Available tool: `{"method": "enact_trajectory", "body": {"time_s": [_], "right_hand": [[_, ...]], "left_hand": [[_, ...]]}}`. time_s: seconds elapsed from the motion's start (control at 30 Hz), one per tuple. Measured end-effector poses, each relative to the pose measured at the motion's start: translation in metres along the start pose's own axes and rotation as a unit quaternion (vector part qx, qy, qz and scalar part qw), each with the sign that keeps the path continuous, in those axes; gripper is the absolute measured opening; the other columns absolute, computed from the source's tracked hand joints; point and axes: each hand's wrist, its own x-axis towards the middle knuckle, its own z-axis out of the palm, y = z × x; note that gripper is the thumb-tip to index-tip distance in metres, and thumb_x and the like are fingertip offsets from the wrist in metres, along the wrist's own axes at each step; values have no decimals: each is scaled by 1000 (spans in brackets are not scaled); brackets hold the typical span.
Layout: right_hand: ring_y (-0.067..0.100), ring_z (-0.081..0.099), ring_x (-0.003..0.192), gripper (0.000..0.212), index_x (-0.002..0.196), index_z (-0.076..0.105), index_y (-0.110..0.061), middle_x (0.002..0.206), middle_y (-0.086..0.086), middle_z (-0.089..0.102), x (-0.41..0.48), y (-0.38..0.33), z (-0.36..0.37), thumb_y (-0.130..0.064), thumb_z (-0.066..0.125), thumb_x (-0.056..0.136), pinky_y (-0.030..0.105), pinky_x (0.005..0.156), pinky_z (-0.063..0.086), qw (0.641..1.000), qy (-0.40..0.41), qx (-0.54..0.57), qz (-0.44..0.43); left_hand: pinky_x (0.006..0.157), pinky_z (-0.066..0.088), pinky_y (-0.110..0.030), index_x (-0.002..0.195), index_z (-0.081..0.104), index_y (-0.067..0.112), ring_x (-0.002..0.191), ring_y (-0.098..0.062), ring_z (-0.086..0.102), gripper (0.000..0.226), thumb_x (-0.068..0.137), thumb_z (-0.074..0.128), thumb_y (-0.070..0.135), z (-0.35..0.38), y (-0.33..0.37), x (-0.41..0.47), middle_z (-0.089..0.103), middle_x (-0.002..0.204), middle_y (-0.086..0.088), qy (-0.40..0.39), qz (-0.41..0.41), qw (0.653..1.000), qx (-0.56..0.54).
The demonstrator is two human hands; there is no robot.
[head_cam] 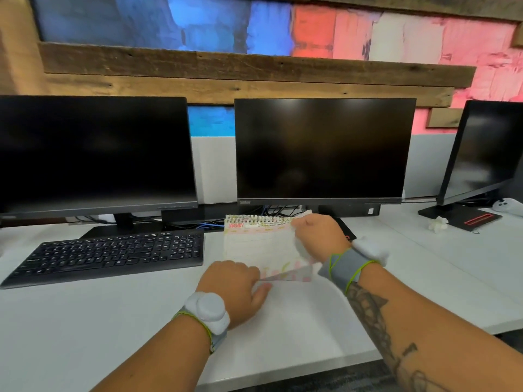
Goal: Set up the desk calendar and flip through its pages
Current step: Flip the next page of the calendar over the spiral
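Observation:
A spiral-bound desk calendar (pixel 256 244) stands tilted on the white desk (pixel 113 321) in front of the middle monitor, showing a page headed JANUARY. My right hand (pixel 317 236) grips the calendar's upper right corner, near the spiral, with a page pinched in its fingers. Lower down, my left hand (pixel 237 287) holds the calendar's bottom left edge against the desk. The page's right side is hidden behind my right hand.
A black keyboard (pixel 113 256) lies left of the calendar. Three dark monitors (pixel 322 148) stand along the back, with cables under them. At the far right are a monitor base with a red mark (pixel 478 219), a small white flower (pixel 438 224) and a white controller (pixel 506 206).

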Motion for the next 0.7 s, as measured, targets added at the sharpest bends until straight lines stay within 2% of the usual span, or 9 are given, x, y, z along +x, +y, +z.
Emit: {"method": "enact_trajectory", "body": {"time_s": [0.07,0.13,0.23,0.3,0.37,0.43,0.5,0.57,0.7], "right_hand": [[32,63,102,21,96,66,-12,103,11,68,2,-15,-8,-11,47,86,29,77,48,998,-46,-4,47],[31,64,76,14,69,55,-15,75,9,60,13,-17,-13,-15,53,82,27,59,40,991,-73,72,82],[26,51,44,23,63,67,-11,56,6,57,22,-12,-20,-31,61,72,26,50,38,977,-55,177,109],[23,57,39,35,68,73,-8,55,6,62,25,-12,-21,-40,59,71,28,53,39,971,-56,204,113],[22,60,39,43,70,73,-6,60,8,66,25,-17,-22,-46,57,72,26,50,37,968,-59,215,114],[22,58,41,50,69,72,-7,60,10,66,26,-21,-24,-52,52,74,24,48,35,964,-67,230,114],[22,57,46,59,69,71,-9,60,11,67,27,-23,-25,-61,45,78,25,51,37,961,-69,247,109],[23,58,52,72,75,72,-10,63,9,69,31,-26,-24,-72,35,78,27,54,40,959,-58,257,103],[22,63,62,87,106,63,-13,76,10,72,36,-32,-22,-81,20,76,29,57,47,955,-26,278,100]], "left_hand": [[54,32,-29,66,52,21,54,-28,55,44,86,32,54,-5,6,-3,62,59,-3,-4,93,994,58],[50,30,-27,66,60,19,47,-26,54,40,86,41,48,-8,12,-6,61,54,-1,-34,162,979,118],[46,31,-22,62,61,26,41,-17,52,21,73,62,43,-8,15,-5,58,48,6,-46,183,964,188],[52,36,-27,79,62,23,56,-22,57,13,78,57,35,-3,15,-8,63,66,2,-62,174,967,176],[61,37,-36,106,53,16,76,-30,57,23,89,41,25,4,12,-8,63,96,-8,-93,146,973,151],[69,43,-37,119,48,18,90,-31,57,33,89,38,25,10,8,-8,59,116,-8,-64,148,978,136],[86,43,-40,130,40,20,112,-31,49,41,89,38,28,13,3,-5,48,135,-8,-89,102,988,79],[96,39,-41,135,33,24,122,-29,42,48,88,40,32,14,-1,1,41,141,-5,-98,33,994,26],[98,41,-41,138,28,27,123,-25,42,56,86,45,38,18,-17,13,41,139,-1,-68,-83,993,-42]]}}
